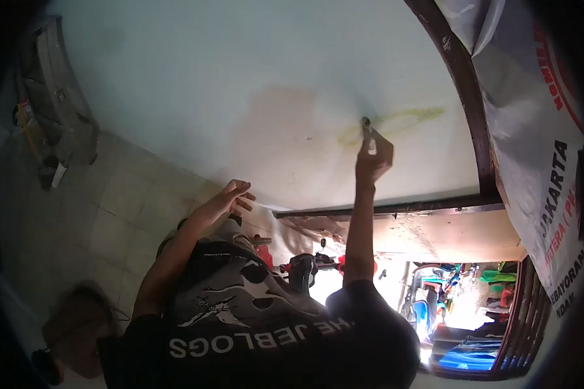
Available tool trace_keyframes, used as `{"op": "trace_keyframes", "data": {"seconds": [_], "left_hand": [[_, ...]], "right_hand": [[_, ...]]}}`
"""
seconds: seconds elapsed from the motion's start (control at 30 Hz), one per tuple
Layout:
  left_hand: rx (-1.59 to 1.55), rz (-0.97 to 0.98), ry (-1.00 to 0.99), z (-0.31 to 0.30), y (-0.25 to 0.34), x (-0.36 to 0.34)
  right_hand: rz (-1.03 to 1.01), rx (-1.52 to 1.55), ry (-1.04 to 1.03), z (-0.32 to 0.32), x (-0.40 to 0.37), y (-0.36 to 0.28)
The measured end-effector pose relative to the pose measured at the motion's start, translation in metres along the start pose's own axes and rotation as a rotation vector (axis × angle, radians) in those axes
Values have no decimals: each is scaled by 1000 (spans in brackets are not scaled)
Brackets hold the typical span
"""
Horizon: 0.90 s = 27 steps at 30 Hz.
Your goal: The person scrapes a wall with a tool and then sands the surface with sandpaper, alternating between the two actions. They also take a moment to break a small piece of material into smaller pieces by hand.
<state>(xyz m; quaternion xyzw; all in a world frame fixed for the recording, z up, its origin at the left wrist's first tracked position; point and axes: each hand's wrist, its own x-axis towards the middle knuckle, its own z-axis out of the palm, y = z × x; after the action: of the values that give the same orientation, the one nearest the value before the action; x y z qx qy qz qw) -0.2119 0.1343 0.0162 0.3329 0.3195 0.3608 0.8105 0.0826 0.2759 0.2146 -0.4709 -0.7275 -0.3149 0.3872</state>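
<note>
My right hand is raised against the pale wall, its fingers pinching a small object with a dark tip. The object is mostly covered by the fingers, and I cannot make out what it is. A yellow-green smear runs across the wall beside the fingertips. Lower and to the left, my left hand hangs before my body with fingers loosely bent and apart, holding nothing.
A dark frame edge borders the wall, with a printed banner at the right. Below right, a window opening shows colourful items. Tiled surface lies left. A dim head-like shape is at lower left.
</note>
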Motion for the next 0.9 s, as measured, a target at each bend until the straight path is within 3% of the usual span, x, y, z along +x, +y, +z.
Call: {"op": "trace_keyframes", "data": {"seconds": [0.13,0.2,0.3,0.37,0.5,0.63,0.77,0.8,0.9], "left_hand": [[-24,1,23,0,-2,-2],[-13,10,64,5,1,0],[-15,-28,70,0,-8,5],[-30,-38,65,-2,-14,3],[-17,-52,102,5,-15,1],[-5,-25,145,-1,-16,-2],[-26,-80,207,-2,-19,-4],[-34,-87,231,-1,-20,-5],[-12,-77,194,1,-27,1]], "right_hand": [[-72,-107,384,-47,84,23],[-113,-224,380,-84,135,3],[-321,-125,438,-58,140,38],[-256,-206,404,-31,108,25],[-72,-86,295,6,21,17],[-144,-2,94,-16,24,11],[-195,-275,413,-62,97,14],[-157,-223,456,-69,113,15],[-44,-131,425,-54,122,22]]}}
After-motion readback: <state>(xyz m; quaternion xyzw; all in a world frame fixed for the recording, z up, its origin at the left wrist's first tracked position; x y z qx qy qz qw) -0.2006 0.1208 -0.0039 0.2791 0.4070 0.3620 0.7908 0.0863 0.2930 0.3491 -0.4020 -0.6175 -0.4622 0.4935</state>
